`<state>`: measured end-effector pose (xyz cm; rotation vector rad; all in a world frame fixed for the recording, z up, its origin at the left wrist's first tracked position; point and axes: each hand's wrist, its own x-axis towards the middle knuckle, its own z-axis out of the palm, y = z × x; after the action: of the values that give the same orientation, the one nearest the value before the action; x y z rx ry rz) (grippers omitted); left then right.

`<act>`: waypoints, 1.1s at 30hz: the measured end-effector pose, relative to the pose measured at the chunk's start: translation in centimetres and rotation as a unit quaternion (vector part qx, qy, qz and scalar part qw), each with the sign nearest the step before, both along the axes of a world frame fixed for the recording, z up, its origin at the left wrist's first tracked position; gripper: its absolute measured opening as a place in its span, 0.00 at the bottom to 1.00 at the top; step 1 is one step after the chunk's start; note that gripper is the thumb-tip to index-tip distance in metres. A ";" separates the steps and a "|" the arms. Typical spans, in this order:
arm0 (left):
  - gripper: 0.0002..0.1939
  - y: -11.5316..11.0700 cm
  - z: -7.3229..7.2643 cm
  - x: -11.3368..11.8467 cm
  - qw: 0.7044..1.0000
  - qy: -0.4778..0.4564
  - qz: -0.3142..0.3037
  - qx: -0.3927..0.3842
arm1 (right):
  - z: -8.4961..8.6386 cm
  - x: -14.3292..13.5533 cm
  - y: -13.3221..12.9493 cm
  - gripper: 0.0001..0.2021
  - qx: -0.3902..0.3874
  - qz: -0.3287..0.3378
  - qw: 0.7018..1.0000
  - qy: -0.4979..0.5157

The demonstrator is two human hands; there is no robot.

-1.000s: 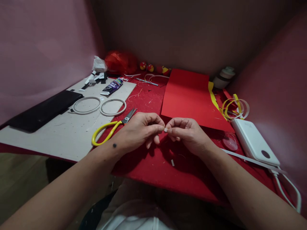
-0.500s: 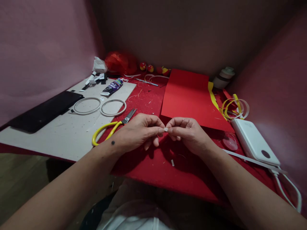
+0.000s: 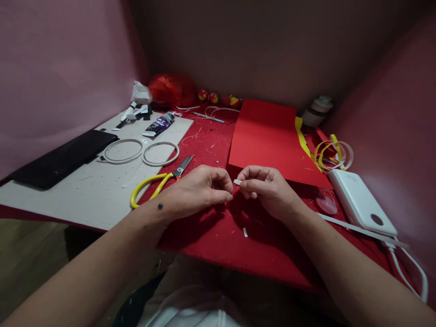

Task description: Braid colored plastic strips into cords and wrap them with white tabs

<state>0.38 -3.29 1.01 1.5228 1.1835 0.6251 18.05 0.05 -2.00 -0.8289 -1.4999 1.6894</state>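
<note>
The red tabletop (image 3: 211,141) has a matt, slightly rough cloth look; the red sheet (image 3: 267,138) resembles smooth, matt card; the scissors (image 3: 179,170) pair grey metal blades (image 3: 184,164) with glossy yellow plastic handles (image 3: 134,193); the power bank (image 3: 359,197) is smooth white plastic; the red bag (image 3: 172,88) (thin, crinkled, see-through) shines; the pinched white scrap (image 3: 237,182) looks papery

The near end of the white piece (image 3: 237,181) disappears between the thumb and forefinger of the person's right hand (image 3: 267,186). The left forearm (image 3: 98,259) covers part of one yellow handle of the scissors (image 3: 170,175). Both it and the right forearm (image 3: 354,263) are cut off by the bottom edge; the right forearm hides part of the white cable (image 3: 424,284). Lettering on the tube (image 3: 159,125) is too small to read, and the red bag's (image 3: 172,89) contents cannot be made out.
</note>
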 end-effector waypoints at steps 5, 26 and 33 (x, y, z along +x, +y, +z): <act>0.06 0.2 -0.1 0.1 0.999 -0.008 0.036 -0.014 | 0.0 0.0 0.0 0.02 0.003 -0.004 1.000 -0.003; 0.06 0.1 0.1 0.0 0.998 -0.042 0.035 -0.026 | 0.2 0.0 -0.2 0.04 0.011 0.010 0.999 -0.039; 0.04 0.0 0.3 0.3 0.998 -0.037 0.054 -0.012 | 0.4 -0.2 -0.3 0.04 0.039 -0.003 0.998 -0.053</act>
<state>0.65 -3.27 1.30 1.4109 1.2189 0.7295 17.84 -0.23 -1.64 -0.8913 -1.6225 1.5946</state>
